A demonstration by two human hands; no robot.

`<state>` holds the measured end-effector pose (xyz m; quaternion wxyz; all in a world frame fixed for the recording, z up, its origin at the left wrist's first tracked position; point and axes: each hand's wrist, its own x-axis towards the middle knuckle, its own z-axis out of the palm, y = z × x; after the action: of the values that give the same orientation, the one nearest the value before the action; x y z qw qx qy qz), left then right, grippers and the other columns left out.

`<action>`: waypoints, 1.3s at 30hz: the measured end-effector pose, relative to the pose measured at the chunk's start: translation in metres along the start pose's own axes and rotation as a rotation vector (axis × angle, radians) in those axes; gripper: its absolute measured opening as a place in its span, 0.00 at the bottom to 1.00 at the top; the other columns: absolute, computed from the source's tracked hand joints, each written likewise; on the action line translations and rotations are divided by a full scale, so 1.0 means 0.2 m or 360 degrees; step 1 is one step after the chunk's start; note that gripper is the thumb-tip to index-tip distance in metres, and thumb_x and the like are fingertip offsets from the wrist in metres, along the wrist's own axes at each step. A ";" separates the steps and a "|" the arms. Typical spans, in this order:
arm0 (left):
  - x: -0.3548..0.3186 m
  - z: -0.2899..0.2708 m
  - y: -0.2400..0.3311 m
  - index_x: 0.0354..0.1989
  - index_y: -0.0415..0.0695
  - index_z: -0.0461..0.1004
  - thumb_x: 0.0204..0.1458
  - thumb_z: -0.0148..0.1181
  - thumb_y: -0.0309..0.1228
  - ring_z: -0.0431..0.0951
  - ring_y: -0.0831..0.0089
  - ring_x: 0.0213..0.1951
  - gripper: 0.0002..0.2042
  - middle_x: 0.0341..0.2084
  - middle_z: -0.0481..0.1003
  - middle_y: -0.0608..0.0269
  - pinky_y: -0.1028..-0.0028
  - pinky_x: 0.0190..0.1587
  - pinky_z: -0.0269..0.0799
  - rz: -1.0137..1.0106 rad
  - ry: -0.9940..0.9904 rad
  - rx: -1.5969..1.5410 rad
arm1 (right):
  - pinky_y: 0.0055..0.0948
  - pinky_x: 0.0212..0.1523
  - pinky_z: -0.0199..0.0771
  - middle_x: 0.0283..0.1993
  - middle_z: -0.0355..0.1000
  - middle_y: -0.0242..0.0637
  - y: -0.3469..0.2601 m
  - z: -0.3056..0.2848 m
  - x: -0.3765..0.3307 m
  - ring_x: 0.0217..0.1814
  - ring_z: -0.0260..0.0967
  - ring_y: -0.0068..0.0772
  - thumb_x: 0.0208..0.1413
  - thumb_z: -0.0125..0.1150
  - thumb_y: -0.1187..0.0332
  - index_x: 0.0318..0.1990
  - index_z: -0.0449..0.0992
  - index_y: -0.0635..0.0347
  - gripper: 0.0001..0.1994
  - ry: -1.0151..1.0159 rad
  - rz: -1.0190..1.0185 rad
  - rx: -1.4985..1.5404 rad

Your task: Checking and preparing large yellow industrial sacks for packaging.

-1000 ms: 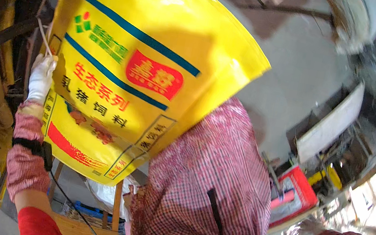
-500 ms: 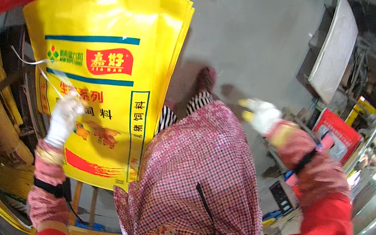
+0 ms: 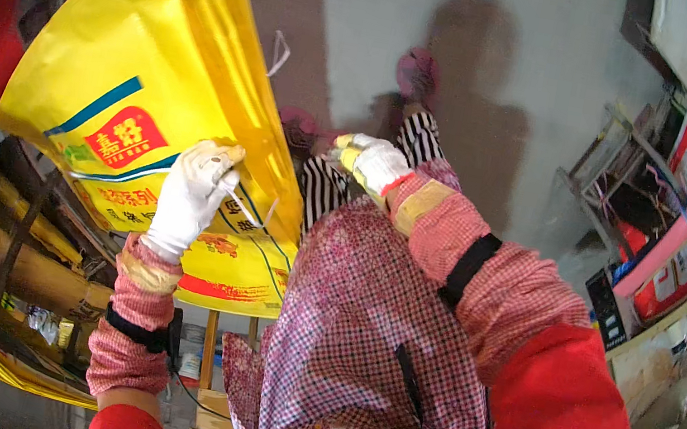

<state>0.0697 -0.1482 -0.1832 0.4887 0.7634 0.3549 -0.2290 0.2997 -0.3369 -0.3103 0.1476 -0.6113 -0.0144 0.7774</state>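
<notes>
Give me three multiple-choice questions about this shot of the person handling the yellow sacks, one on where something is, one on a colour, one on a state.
1. Where is the stack of yellow sacks?
A. on the person's left
B. on the person's right
C. behind the red panel

2. What colour are the gloves on both hands?
A. black
B. white
C. green

3. What is the left hand doing?
A. hanging free
B. resting on the checked apron
C. gripping the sack's edge

Answers:
1 A: the sacks fill the left half of the view, over the left forearm.
2 B: the left hand and the right hand both wear white gloves.
3 C: its fingers are closed on the sack edge, where a white thread hangs.
</notes>
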 end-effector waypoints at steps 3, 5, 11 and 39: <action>-0.03 0.00 0.22 0.56 0.43 0.65 0.42 0.64 0.28 0.64 0.53 0.56 0.28 0.56 0.64 0.54 0.60 0.60 0.58 0.0250 0.0115 0.0275 | 0.38 0.50 0.70 0.45 0.74 0.46 -0.22 -0.16 -0.45 0.48 0.72 0.46 0.53 0.53 0.60 0.49 0.75 0.57 0.18 -0.0031 -0.0360 -0.1092; -0.09 -0.05 0.44 0.56 0.43 0.64 0.38 0.66 0.28 0.63 0.51 0.57 0.31 0.57 0.63 0.52 0.57 0.61 0.56 0.0296 0.0103 0.0316 | 0.38 0.52 0.69 0.46 0.74 0.44 -0.43 -0.33 -0.79 0.50 0.70 0.48 0.54 0.54 0.62 0.50 0.74 0.50 0.16 -0.0002 -0.0066 -0.1323; -0.37 -0.27 1.05 0.47 0.41 0.70 0.36 0.67 0.26 0.65 0.51 0.54 0.24 0.52 0.66 0.53 0.57 0.58 0.59 0.0399 -0.0152 -0.0051 | 0.28 0.34 0.76 0.39 0.76 0.39 -0.86 -0.78 -1.54 0.30 0.74 0.32 0.55 0.54 0.62 0.50 0.74 0.50 0.15 0.0309 0.0154 -0.1556; -0.43 -0.42 2.38 0.37 0.43 0.74 0.52 0.54 0.37 0.77 0.66 0.29 0.11 0.28 0.76 0.60 0.66 0.30 0.71 0.1843 -0.0118 0.0348 | 0.44 0.38 0.75 0.36 0.75 0.44 -0.94 0.03 -3.19 0.39 0.74 0.49 0.45 0.57 0.62 0.40 0.75 0.56 0.14 0.1021 -0.1616 -0.1945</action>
<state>0.3801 -0.2287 0.1894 0.4647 0.8703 -0.1628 0.0132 0.4670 -0.3148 0.3330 0.1194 -0.6934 -0.6604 0.2623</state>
